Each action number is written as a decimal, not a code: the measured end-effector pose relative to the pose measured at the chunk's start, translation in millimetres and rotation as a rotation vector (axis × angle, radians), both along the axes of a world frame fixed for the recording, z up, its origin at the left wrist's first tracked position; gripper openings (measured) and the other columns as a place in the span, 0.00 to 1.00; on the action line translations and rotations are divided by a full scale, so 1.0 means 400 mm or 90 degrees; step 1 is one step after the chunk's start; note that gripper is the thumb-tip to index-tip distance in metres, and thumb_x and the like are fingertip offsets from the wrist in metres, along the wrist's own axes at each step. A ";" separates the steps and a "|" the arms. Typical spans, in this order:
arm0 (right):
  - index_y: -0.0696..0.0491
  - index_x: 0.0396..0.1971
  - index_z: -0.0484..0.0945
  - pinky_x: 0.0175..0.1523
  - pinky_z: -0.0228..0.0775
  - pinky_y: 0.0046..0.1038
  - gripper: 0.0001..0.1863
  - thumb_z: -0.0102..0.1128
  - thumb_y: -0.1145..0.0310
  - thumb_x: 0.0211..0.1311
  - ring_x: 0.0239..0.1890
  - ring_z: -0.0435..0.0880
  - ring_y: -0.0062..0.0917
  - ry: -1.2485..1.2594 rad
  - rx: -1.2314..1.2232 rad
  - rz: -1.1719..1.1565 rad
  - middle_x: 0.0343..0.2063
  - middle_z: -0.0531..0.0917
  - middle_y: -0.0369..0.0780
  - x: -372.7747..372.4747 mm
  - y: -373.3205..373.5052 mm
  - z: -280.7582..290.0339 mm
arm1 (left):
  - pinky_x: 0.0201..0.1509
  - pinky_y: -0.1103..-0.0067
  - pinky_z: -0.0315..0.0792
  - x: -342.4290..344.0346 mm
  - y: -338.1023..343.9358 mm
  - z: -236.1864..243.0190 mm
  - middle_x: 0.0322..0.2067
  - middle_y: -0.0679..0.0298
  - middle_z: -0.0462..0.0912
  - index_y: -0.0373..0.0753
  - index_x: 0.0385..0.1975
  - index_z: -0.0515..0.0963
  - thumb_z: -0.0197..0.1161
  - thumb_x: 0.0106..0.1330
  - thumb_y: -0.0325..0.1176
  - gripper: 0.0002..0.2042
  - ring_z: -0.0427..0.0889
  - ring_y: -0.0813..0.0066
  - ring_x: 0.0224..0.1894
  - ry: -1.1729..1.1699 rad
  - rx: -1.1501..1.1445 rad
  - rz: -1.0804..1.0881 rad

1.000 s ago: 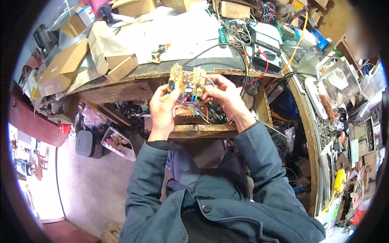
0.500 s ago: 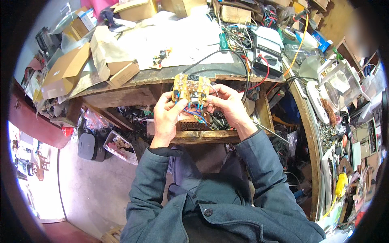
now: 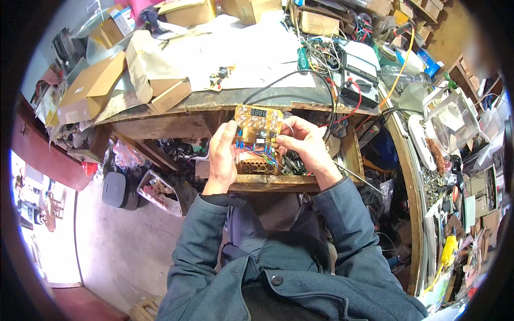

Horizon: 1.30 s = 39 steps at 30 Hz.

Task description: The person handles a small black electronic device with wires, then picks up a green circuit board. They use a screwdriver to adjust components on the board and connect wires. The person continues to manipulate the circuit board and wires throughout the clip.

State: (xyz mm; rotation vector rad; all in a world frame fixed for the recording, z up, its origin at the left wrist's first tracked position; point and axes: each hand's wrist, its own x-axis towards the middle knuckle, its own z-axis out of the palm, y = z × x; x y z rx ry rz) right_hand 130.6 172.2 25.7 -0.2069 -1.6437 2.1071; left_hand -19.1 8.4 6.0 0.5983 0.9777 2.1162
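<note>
A yellow-brown circuit board (image 3: 248, 128) with a small dark digit display along its top is held up in front of the bench edge. My left hand (image 3: 220, 155) grips its left edge, thumb upright beside it, the other fingers mostly hidden behind. At the right edge, my right hand (image 3: 308, 143) pinches the board between thumb and fingers. Blue, red and other thin wires (image 3: 267, 152) hang from its lower side, over a brown block with round holes (image 3: 257, 166) in the open drawer.
The drawer's wooden front (image 3: 267, 183) lies under my hands. On the bench are white paper (image 3: 251, 48), a smaller board with parts (image 3: 219, 79), open cardboard boxes (image 3: 93, 88), a green-handled screwdriver (image 3: 302, 58), tangled cables and a multimeter (image 3: 360, 75). Clutter covers the right side.
My left thumb has shifted off the board's face to its left edge. The board sits slightly lower and further right, its lower parts more exposed. My right hand keeps its pinch.
</note>
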 end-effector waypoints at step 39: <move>0.56 0.48 0.82 0.33 0.73 0.19 0.12 0.70 0.73 0.66 0.26 0.83 0.17 -0.086 -0.034 -0.024 0.30 0.89 0.39 0.000 0.016 -0.013 | 0.32 0.88 0.70 0.000 0.012 -0.023 0.31 0.70 0.85 0.39 0.34 0.81 0.66 0.77 0.36 0.09 0.78 0.90 0.29 0.031 0.000 0.104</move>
